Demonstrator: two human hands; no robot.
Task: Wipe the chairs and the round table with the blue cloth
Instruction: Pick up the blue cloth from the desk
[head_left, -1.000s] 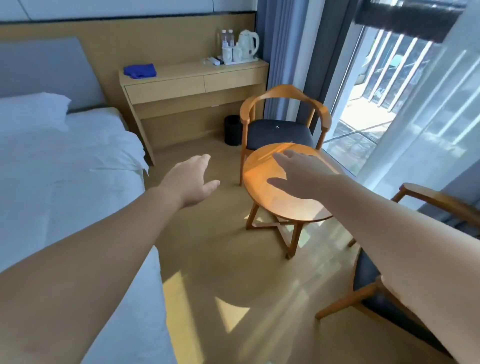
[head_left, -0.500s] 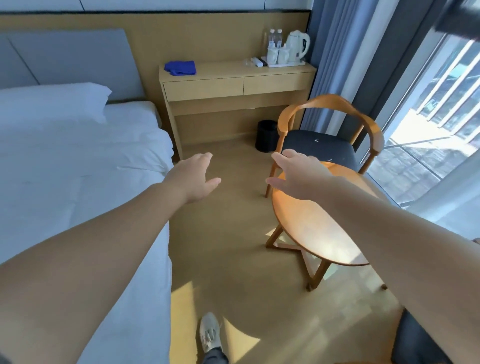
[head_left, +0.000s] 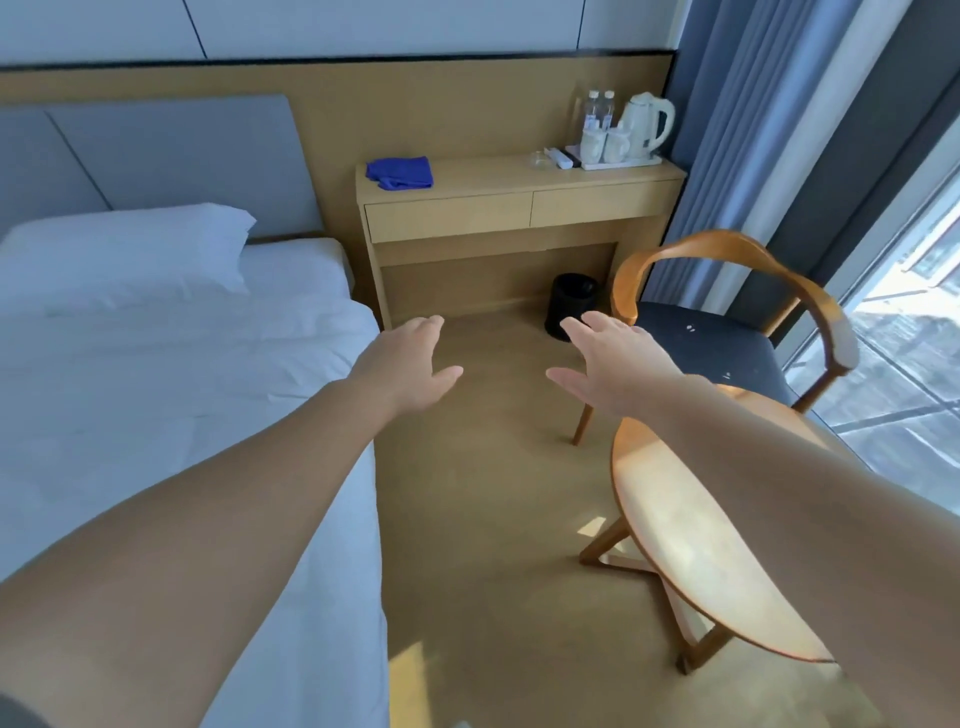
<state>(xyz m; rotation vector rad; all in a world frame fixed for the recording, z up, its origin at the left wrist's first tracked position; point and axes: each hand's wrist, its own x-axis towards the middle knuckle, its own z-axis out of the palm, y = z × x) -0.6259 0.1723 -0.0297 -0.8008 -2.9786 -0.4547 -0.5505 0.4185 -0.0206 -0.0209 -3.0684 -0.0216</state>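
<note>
The blue cloth (head_left: 399, 173) lies crumpled on the left end of the wooden desk (head_left: 519, 208) against the far wall. My left hand (head_left: 402, 366) and my right hand (head_left: 605, 361) are both stretched forward above the floor, fingers straight, holding nothing, well short of the cloth. A wooden armchair (head_left: 727, 332) with a dark seat cushion stands to the right, beyond my right hand. The round wooden table (head_left: 691, 540) is at lower right, partly under my right forearm.
A white bed (head_left: 171, 389) with a pillow fills the left side. A black bin (head_left: 571, 306) stands under the desk. On the desk's right end sit a kettle (head_left: 647, 124), cups and water bottles. Curtains and a window line the right.
The view has moved forward and turned left toward the desk. The desk and cloth appear nearer; the table and armchair have slid to the right. Both hands stay outstretched.
</note>
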